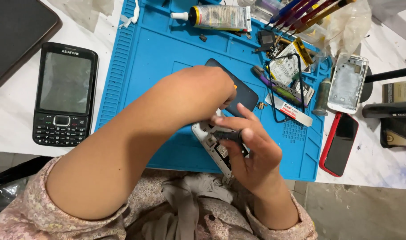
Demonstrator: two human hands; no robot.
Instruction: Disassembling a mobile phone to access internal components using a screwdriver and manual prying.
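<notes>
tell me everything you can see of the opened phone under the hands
The opened phone is a pale, silver-white handset with its back cover off, showing grey metal shields and dark parts inside. It lies slanted at the near edge of the blue mat, its lower end sticking out over the lap. The left hand covers its top end; the right hand rests on its middle, holding a dark tool against it. Much of it is hidden.

left hand (203,91) fisted, forearm crossing | right hand (249,149) fingers curled, pinching
</notes>
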